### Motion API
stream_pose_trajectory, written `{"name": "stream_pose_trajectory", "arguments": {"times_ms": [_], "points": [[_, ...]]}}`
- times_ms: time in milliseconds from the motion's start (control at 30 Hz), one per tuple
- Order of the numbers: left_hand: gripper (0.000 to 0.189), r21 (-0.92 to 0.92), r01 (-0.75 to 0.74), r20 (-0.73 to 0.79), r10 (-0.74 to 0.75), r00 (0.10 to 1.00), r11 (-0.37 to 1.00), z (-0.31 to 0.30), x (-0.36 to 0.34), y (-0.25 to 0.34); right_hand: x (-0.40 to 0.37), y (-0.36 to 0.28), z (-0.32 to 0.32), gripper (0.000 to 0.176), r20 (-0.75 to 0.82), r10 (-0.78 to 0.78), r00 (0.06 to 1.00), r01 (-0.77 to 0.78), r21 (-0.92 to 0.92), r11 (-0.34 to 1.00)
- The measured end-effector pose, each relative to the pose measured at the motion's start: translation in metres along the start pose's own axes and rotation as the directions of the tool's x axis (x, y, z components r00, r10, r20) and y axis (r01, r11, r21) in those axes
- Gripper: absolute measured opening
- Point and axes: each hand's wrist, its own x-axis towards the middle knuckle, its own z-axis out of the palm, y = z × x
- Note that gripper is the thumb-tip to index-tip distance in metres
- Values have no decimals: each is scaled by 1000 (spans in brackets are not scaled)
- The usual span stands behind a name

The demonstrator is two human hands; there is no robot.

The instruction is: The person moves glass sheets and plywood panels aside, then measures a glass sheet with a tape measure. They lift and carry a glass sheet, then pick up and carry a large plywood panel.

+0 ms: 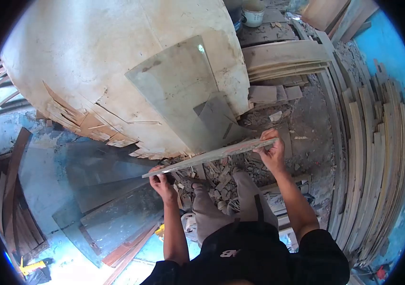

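A long, thin flat panel (pixel 212 156), seen nearly edge-on, spans the space between my two hands. My left hand (pixel 162 184) is closed round its left end. At the right end, slightly higher in the view, my right hand (pixel 273 151) grips the panel with bent fingers. Just beyond the panel, a dusty glass sheet (pixel 174 80) leans on a large pale board (pixel 83 42). A smaller dark glass piece (pixel 217 116) overlaps the lower part of that sheet.
Rubble and wood scraps (pixel 221 183) lie round my feet. Long wooden strips (pixel 378 156) stand along the right wall. More glass sheets (pixel 121 213) rest at lower left, near dark planks (pixel 14 190). A white bucket (pixel 253 13) sits at the top.
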Motion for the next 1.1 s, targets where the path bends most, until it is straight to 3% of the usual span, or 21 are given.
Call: {"name": "stream_pose_trajectory", "arguments": {"times_ms": [67,167,233,367,500,633,700,767,867,933,1100], "points": [[30,29,-22,3,22,1000,999,22,3,-6,14,15,-9,50,20,-86,996,87,-53,995],[29,58,12,1,-12,1000,998,39,8,-15,32,37,-13,46,-6,-26,1000,26,8,1000],[25,48,49,1,-49,999,998,49,15,-26,45,51,-15,47,-2,-30,1000,29,-159,987],[21,-2,30,-96,-30,995,1000,70,44,-47,73,82,-5,49,20,69,997,-68,-54,996],[31,130,130,-68,-122,990,983,64,86,-67,110,89,21,52,6,83,996,-81,-176,981],[34,98,73,-108,-63,992,992,97,141,-66,168,98,50,61,1,43,999,-42,-228,973],[38,211,188,-72,-177,982,959,97,173,-82,194,117,65,65,-4,29,1000,-29,-254,967],[38,179,185,-98,-170,981,966,109,199,-94,219,131,76,68,4,117,993,-110,-318,942],[46,140,226,-117,-210,971,964,122,237,-110,245,134,96,70,-38,53,998,-63,-316,947],[50,297,233,-130,-203,971,926,119,264,-133,267,156,103,73,0,86,996,-81,-341,937],[69,469,275,-162,-225,961,839,122,298,-144,301,182,113,84,80,239,968,-179,-451,874]]}}
